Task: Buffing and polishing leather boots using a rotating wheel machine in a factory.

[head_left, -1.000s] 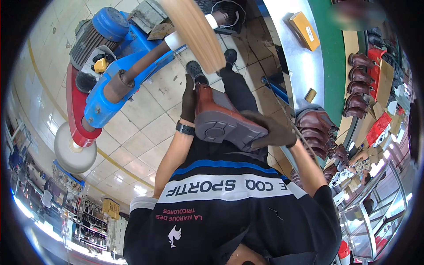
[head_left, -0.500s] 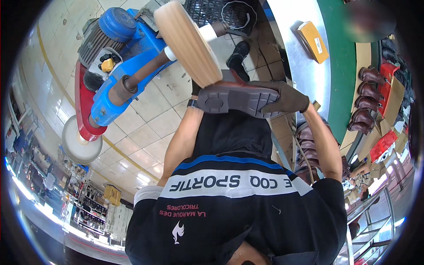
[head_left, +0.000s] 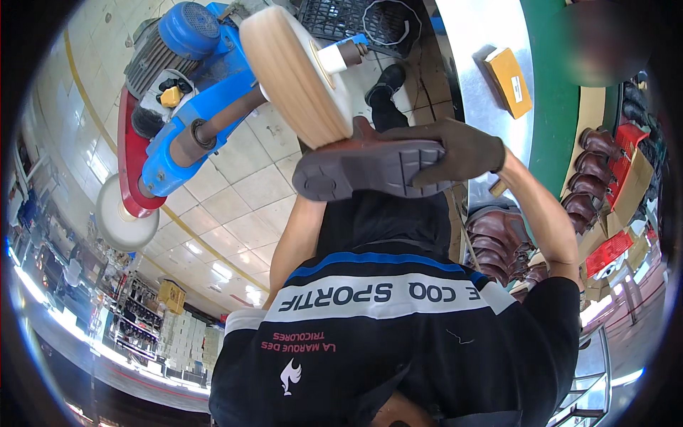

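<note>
A reddish-brown leather shoe (head_left: pixel 370 171) is held on its side, its dark treaded sole facing me. My right hand (head_left: pixel 466 151), in a dark brown glove, grips the right end of the shoe, thumb against the sole. The leather edge at the upper left meets the pale buffing wheel (head_left: pixel 295 85), whose rim looks smeared as if spinning. My left forearm (head_left: pixel 300 224) reaches up behind the shoe's left end; the left hand is hidden there, so its fingers and grip do not show.
The blue polishing machine (head_left: pixel 192 156) stands at left, with a second white wheel (head_left: pixel 126 222). On the metal-edged table at right lies a yellow box (head_left: pixel 511 84). Several brown shoes (head_left: pixel 491 245) sit beside my right arm, others (head_left: pixel 594 156) farther right. A black crate (head_left: pixel 334 25) stands beyond the wheel.
The shoe has shifted left and slightly down along the wheel, its right end tilting up. My left hand and wristwatch, partly visible before, are now behind the shoe. The view has moved slightly.
</note>
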Motion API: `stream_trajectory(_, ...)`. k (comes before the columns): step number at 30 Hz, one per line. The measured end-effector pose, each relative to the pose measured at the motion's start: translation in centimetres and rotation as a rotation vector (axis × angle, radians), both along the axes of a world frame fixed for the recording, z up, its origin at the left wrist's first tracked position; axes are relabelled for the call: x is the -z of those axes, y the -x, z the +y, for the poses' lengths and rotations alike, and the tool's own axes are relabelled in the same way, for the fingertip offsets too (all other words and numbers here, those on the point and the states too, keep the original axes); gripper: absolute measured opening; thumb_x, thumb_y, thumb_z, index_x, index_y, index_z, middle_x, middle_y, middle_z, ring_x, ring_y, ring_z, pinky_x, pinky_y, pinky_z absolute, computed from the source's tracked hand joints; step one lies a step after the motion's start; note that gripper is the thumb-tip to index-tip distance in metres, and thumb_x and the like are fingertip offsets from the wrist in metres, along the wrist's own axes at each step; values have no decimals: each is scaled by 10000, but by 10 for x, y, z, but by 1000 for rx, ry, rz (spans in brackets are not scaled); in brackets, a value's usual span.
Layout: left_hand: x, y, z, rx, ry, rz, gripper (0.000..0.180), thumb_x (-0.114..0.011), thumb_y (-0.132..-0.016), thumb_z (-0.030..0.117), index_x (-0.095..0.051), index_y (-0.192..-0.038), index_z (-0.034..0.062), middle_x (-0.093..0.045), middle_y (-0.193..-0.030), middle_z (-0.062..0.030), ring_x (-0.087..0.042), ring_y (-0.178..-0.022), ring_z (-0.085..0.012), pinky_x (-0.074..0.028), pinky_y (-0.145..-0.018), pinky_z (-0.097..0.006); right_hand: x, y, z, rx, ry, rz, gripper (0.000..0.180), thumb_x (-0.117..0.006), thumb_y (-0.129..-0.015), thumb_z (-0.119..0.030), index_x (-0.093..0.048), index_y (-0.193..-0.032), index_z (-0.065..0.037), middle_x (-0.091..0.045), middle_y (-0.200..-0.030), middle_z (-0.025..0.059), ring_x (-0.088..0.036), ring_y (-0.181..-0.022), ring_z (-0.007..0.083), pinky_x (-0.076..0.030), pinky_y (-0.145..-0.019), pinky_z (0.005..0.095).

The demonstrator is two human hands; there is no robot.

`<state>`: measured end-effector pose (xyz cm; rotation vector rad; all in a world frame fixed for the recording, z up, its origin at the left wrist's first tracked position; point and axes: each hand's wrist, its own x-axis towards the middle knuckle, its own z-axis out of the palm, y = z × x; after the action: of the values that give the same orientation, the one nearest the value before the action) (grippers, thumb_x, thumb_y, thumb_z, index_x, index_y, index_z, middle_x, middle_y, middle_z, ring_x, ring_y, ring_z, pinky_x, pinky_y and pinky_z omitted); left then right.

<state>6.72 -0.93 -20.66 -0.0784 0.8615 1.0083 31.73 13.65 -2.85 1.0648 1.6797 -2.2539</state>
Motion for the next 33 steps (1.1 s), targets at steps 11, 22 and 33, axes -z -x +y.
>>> stream_trajectory(11,-67,-21,52,49,-223,249,502,-516,-871,255,-363,-1248,-39,-481,-1151,-195,-533,-1012,-260,-467,-853,-371,4,23,17,-135,-60,-3,716,-718,-662,-216,-440,-1313,-110,-646,-1006,117,-643,-850,196,-504,-792,314)
stream_trajectory(22,-61,-8,46,-147,44,-120,517,-452,-904,369,-352,-1264,12,-440,-1201,-180,-392,-1166,-280,-332,-1005,-418,5,40,19,-125,-30,-22,683,-732,-666,-172,-462,-1288,-84,-646,-1014,116,-644,-852,197,-501,-815,319)
stream_trajectory(33,-56,27,42,3,386,-510,867,-462,-835,590,-194,-1367,-40,-395,-1299,-245,-463,-1164,-338,-391,-988,-439,15,31,24,-187,-5,101,691,-756,-643,-218,-488,-1270,-105,-647,-1025,111,-648,-852,203,-500,-814,314)
